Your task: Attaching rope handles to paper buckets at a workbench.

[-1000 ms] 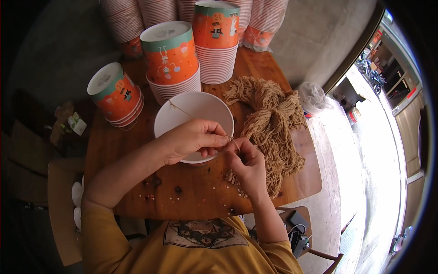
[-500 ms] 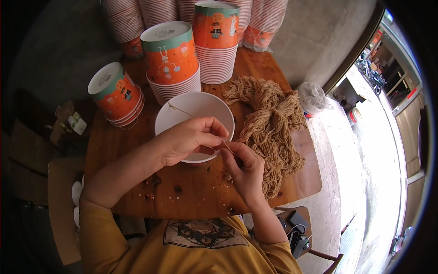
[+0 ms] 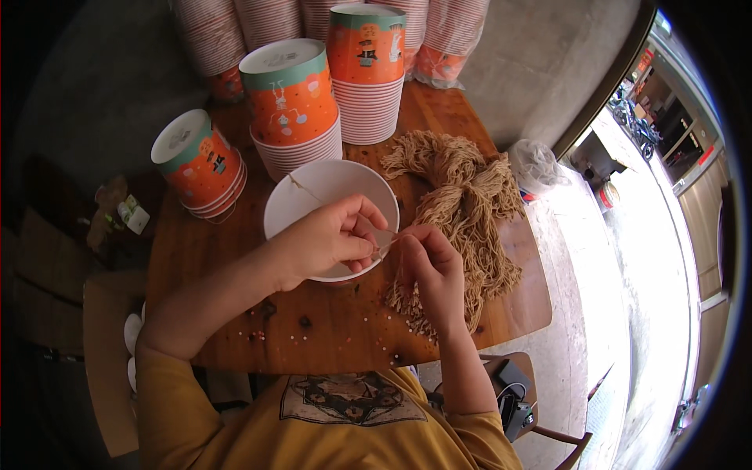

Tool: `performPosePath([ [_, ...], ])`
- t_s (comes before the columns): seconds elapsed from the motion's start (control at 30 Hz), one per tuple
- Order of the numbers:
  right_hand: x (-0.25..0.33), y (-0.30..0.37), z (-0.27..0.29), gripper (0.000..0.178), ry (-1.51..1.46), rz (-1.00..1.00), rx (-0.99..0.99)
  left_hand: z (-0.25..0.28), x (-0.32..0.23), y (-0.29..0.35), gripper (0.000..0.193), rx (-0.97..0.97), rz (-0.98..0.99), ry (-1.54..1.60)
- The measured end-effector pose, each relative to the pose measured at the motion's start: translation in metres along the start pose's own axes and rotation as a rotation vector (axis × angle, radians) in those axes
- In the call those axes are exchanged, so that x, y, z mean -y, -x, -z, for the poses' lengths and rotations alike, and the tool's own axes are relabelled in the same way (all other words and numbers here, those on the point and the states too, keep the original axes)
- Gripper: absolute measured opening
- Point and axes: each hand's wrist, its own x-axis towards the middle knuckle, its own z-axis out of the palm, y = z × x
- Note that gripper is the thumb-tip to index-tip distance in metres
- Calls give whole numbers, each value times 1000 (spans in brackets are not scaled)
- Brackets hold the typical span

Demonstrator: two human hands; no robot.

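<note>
Where hands (image 3: 392,254) pinch string (image 3: 389,237), orange tubs (image 3: 291,90) behind

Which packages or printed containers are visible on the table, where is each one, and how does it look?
Left cup stack: table's left, tilted, orange with cartoon pictures, teal rim.
Middle cup stack: behind the white bowl, same print.
Back cup stack: farther back, same print.
Wrapped cup sleeves: far edge, in clear plastic.

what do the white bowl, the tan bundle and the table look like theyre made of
White bowl: likely paper, matte and thin-rimmed like the stacked cups. Tan bundle: fibrous string or twine, dull with frayed ends. Table: wood, reddish brown with a slight sheen and visible grain.
</note>
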Motion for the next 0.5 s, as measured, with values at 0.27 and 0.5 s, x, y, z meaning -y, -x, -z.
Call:
performPosePath([
  [0.27, -4, 1, -9, 10, 410, 282, -4, -12, 17, 2, 19, -166, -375, -408],
  [0.5, -1, 2, -9, 10, 517, 275, -70, -8, 19, 4, 20, -111, -462, -547],
])
